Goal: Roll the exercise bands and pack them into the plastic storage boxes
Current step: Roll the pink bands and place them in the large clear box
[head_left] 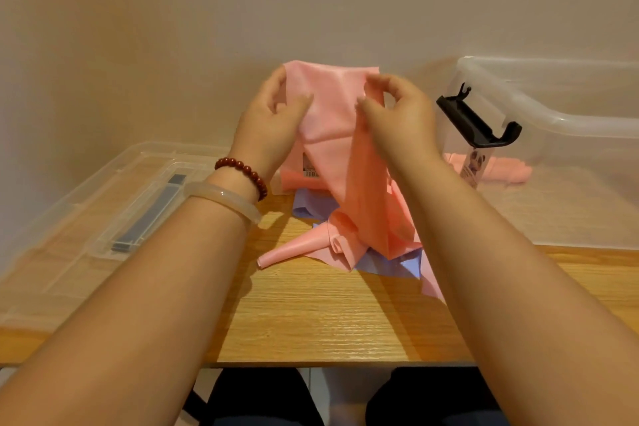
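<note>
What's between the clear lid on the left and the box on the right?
Head view: a heap of pink bands on a purple band; left hand and right hand hold a pink band above.

The clear storage box (pixel 553 121) runs off the right edge, its far end unseen; the clear lid (pixel 69 218) is cut by the left edge; the purple band (pixel 390 266) lies mostly buried under a heap of pink bands (pixel 345 245); the left hand (pixel 273 124) has its fingertips hidden behind the lifted pink band (pixel 332 121); the barcode label (pixel 311 170) is too small to read; the pink rolls (pixel 505 169) inside the box blur through its wall.
</note>
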